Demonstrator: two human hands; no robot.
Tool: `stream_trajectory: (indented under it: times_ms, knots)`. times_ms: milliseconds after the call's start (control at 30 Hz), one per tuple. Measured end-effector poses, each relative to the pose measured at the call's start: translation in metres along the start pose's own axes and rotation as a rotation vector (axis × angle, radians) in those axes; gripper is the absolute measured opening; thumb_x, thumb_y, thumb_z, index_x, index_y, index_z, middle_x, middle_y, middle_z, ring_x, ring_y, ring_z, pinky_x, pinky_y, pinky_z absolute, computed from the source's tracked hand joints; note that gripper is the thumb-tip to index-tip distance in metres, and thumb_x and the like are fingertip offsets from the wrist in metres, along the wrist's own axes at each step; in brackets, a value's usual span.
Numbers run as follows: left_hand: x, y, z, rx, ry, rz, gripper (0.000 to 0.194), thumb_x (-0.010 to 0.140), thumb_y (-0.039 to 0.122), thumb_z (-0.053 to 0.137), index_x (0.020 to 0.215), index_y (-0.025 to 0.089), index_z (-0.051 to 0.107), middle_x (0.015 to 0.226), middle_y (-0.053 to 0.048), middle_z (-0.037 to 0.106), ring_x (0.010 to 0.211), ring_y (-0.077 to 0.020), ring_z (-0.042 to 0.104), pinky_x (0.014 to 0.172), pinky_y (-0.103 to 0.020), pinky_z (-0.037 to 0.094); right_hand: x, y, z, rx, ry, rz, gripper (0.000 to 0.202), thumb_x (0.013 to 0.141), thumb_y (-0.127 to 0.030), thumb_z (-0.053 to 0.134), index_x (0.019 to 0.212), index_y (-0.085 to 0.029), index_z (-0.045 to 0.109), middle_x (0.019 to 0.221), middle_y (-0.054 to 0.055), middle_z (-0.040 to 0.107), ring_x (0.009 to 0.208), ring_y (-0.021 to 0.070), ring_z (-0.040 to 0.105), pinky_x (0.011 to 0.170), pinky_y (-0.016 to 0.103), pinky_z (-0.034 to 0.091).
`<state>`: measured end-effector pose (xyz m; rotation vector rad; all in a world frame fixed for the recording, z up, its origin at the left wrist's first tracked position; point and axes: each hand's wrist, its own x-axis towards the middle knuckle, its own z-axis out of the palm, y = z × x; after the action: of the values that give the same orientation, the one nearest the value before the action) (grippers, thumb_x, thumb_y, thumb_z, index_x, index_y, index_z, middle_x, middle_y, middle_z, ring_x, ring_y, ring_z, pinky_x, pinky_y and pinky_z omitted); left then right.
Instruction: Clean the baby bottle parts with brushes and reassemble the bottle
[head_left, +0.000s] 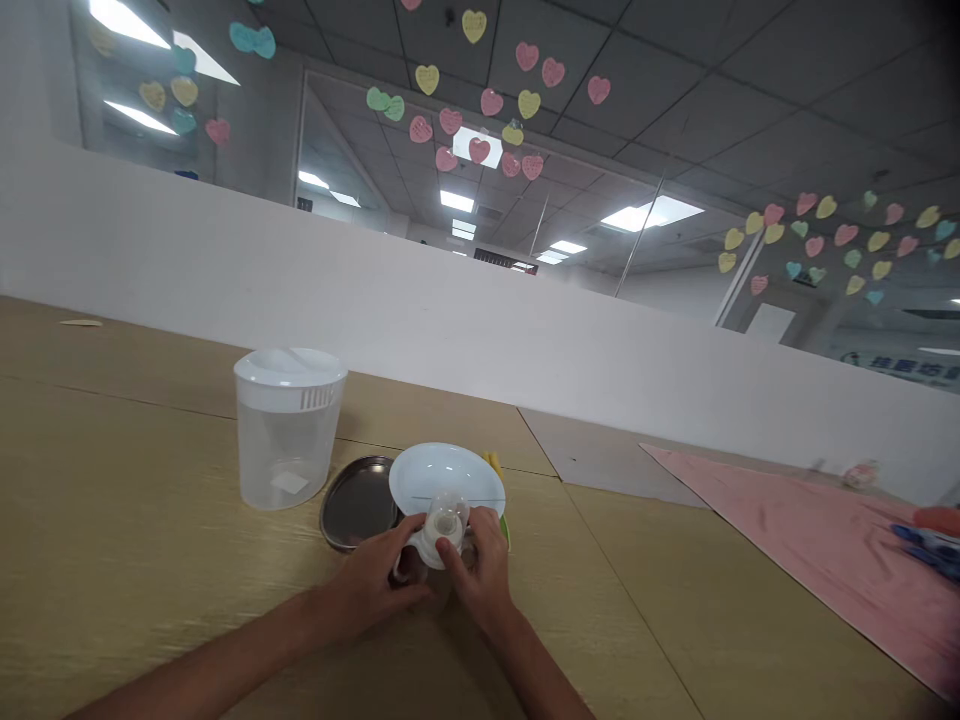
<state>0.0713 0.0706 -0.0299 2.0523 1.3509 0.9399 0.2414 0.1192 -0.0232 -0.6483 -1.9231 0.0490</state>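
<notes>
Between both hands, above the table, is a clear bottle [444, 527] with a white collar and a transparent domed top, much like a baby bottle. My left hand [381, 572] grips its left side, fingers curled around a clear part below the collar. On the right, my right hand [482, 570] has its thumb on the white collar and its fingers wrapped behind. The bottle's lower part is largely hidden. Just beyond the hands lies a white oval bowl [442, 470], partly covered by the domed top. A dark metal tray [362, 500] sits left of the bowl.
A lidded translucent plastic bucket [289, 440] stands at the left. Yellow [493, 462] and green [506, 532] items peek out by the bowl. A pink cloth [817, 540] covers the table's right side, with a blue and red object [930, 540] on it. A white partition [450, 330] runs behind.
</notes>
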Motion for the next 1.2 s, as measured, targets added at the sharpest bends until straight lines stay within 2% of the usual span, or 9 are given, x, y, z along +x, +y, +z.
stream_trajectory:
  times_ms: [333,767,933,1067,1200]
  knots:
    - [-0.001,-0.001,0.001,0.001,-0.007,-0.008,0.061,0.073,0.038,0.06,0.124,0.022,0.033,0.073,0.004,0.056,0.065,-0.0135,0.053,0.061,-0.024,0.041,-0.002,0.0,0.001,-0.025,0.011,-0.065,0.026,0.085,-0.042,0.046,0.086,-0.017,0.052,0.07,0.002,0.052,0.067,0.0165,0.046,0.062,0.031,0.036]
    - [0.0,-0.003,0.001,-0.009,-0.017,0.018,0.063,0.074,0.042,0.06,0.127,0.022,0.033,0.074,0.004,0.056,0.065,-0.013,0.052,0.062,-0.023,0.041,-0.004,0.003,0.0,0.001,0.01,-0.114,0.043,0.085,-0.043,0.046,0.119,-0.016,0.046,0.089,0.008,0.056,0.08,0.0213,0.051,0.068,0.036,0.041]
    - [0.001,-0.005,0.003,0.025,-0.009,-0.007,0.067,0.072,0.049,0.062,0.127,0.021,0.034,0.074,0.003,0.057,0.066,-0.0141,0.053,0.062,-0.024,0.041,-0.008,0.012,0.0,0.111,0.07,0.017,0.052,0.086,-0.048,0.045,0.129,-0.018,0.042,0.108,0.011,0.056,0.098,0.0246,0.053,0.081,0.039,0.044]
    - [0.001,-0.006,0.003,0.044,0.001,-0.013,0.068,0.072,0.049,0.062,0.127,0.02,0.034,0.076,0.002,0.057,0.068,-0.0149,0.053,0.062,-0.025,0.041,-0.004,0.012,-0.001,0.221,0.165,0.253,0.051,0.083,-0.05,0.048,0.123,-0.017,0.048,0.109,0.011,0.057,0.1,0.0246,0.055,0.082,0.037,0.045]
    - [0.001,-0.006,0.003,0.036,-0.005,0.001,0.066,0.073,0.05,0.06,0.127,0.022,0.033,0.075,0.003,0.056,0.066,-0.0139,0.053,0.062,-0.024,0.041,0.005,0.01,-0.001,0.26,0.273,0.487,0.056,0.081,-0.042,0.054,0.13,-0.018,0.04,0.114,0.01,0.055,0.102,0.0225,0.053,0.083,0.035,0.044]
